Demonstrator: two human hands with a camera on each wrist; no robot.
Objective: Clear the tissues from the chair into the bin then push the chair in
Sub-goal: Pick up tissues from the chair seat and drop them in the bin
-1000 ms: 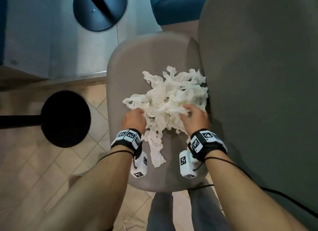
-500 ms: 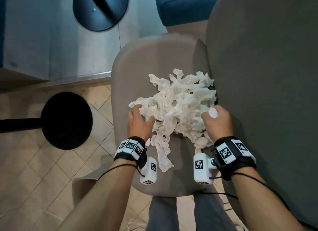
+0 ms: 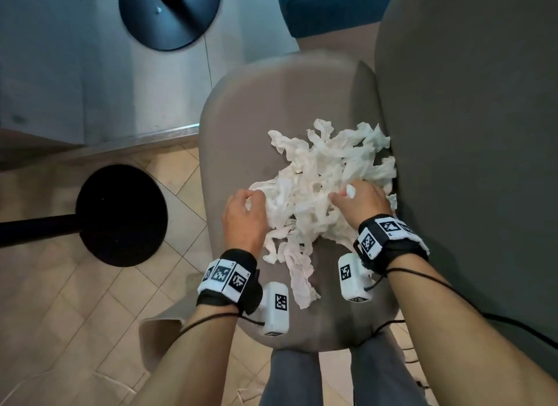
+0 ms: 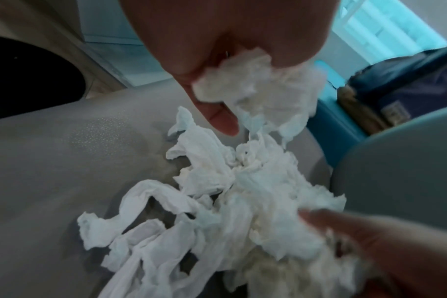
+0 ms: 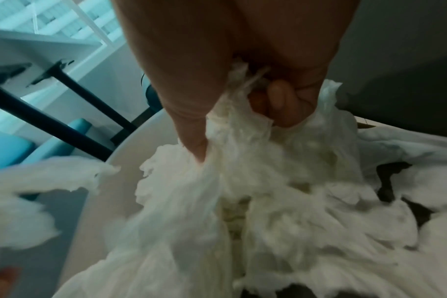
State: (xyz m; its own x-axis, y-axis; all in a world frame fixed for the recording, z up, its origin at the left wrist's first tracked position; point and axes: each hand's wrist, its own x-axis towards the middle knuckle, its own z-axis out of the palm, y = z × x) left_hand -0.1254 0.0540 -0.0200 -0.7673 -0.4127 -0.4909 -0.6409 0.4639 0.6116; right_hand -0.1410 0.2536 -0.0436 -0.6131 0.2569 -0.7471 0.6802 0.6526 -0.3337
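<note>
A heap of crumpled white tissues (image 3: 320, 191) lies on the grey-beige chair seat (image 3: 271, 109), toward its right side near the backrest (image 3: 468, 133). My left hand (image 3: 246, 207) grips a wad at the heap's left edge; the left wrist view shows fingers curled round tissue (image 4: 253, 80). My right hand (image 3: 357, 198) grips the heap's right side, and the right wrist view shows tissue (image 5: 242, 141) bunched in its fist. A loose strip (image 3: 297, 272) trails toward the seat's front edge. No bin is in view.
A black round table base (image 3: 120, 215) with its pole stands on the tiled floor left of the chair. A second dark base (image 3: 169, 9) sits farther off on the grey floor. A blue seat (image 3: 329, 3) is beyond the chair. My legs (image 3: 341, 375) are at the seat's front.
Both hands have closed in on the heap: the left moved to its left edge and took a wad, the right shifted inward with tissue in its fist. The heap has bunched tighter.
</note>
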